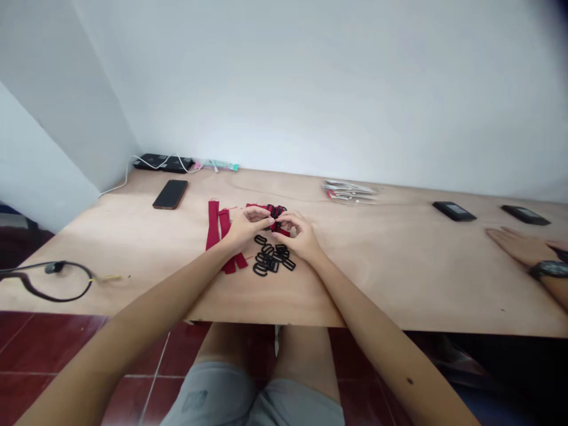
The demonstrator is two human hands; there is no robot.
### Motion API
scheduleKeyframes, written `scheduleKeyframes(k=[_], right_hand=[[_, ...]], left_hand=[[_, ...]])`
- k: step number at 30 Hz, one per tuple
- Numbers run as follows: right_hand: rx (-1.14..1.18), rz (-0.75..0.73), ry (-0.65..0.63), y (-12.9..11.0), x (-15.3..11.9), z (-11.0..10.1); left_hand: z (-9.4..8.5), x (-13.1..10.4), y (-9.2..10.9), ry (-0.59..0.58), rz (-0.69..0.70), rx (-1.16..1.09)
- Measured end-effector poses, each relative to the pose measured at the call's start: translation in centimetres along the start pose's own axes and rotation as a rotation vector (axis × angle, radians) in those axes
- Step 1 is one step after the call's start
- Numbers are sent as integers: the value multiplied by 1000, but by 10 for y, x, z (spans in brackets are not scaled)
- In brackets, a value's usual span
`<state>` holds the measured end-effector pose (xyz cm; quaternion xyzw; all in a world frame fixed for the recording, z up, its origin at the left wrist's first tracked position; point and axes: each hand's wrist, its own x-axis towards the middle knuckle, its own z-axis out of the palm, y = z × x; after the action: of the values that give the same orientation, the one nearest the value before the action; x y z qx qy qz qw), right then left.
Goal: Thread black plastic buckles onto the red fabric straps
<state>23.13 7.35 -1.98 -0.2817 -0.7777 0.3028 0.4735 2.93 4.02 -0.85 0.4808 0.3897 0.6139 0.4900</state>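
My left hand [248,226] and my right hand [300,235] meet over the table, thumbs and fingers pinched close together. Whatever sits between the fingertips is too small and covered to name. Right behind the fingers lies a bundle of red straps with black buckles [277,210], partly hidden by the hands. Loose black plastic buckles and hooks [268,258] are heaped just below, nearer to me. To the left, flat red fabric straps [213,225] lie on the wood, some of them under my left wrist.
On the wooden table [386,266] are a phone [171,194], black boxes with a white cable [162,163], eyeglass-like frames [57,281], plastic-wrapped packets [349,191] and two dark devices, one nearer [454,210]. Another person's hand [517,247] rests at the right. A wall stands behind.
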Motion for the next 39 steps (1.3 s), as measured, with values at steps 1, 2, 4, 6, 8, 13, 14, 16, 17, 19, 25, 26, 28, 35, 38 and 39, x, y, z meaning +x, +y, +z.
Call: scheduleKeyframes(k=[1, 2, 4, 6, 8, 13, 14, 16, 17, 19, 25, 26, 28, 35, 38, 39], right_hand=[[-1, 1, 2, 1, 0, 0], [-7, 3, 5, 2, 0, 0], [-25, 11, 5, 3, 1, 0], [-44, 19, -1, 3, 1, 0], [-51, 28, -1, 4, 0, 0], [-69, 91, 34, 7, -1, 0], [-70, 102, 41, 7, -1, 0], [-65, 125, 54, 8, -2, 0], [-56, 141, 53, 7, -2, 0], [-17, 176, 27, 6, -3, 0], [37, 206, -36, 4, -6, -1], [30, 207, -31, 5, -6, -1], [13, 205, -25, 6, -5, -1], [-62, 202, -138, 11, -3, -2], [-78, 188, -170, 12, -3, -3], [-71, 180, -181, 12, -3, -3]], left_hand=[[0, 1, 0, 8, 0, -27], [-1, 2, 1, 13, -5, -65], [-2, 3, 4, 14, -33, -166], [-3, 4, 7, -6, -82, -264], [-5, 4, 10, -18, -122, -335], [-9, 7, 12, 0, -122, -405], [-10, 7, 12, 1, -120, -405], [-11, 8, 11, 2, -120, -401], [-11, 8, 11, 2, -122, -399], [-12, 9, 10, 2, -135, -396], [-20, 16, 16, 51, -102, -457], [-22, 17, 18, 58, -91, -465], [-25, 18, 21, 70, -81, -468], [-24, 15, 23, 86, -93, -405], [-23, 14, 22, 85, -91, -404], [-22, 13, 22, 84, -96, -407]])
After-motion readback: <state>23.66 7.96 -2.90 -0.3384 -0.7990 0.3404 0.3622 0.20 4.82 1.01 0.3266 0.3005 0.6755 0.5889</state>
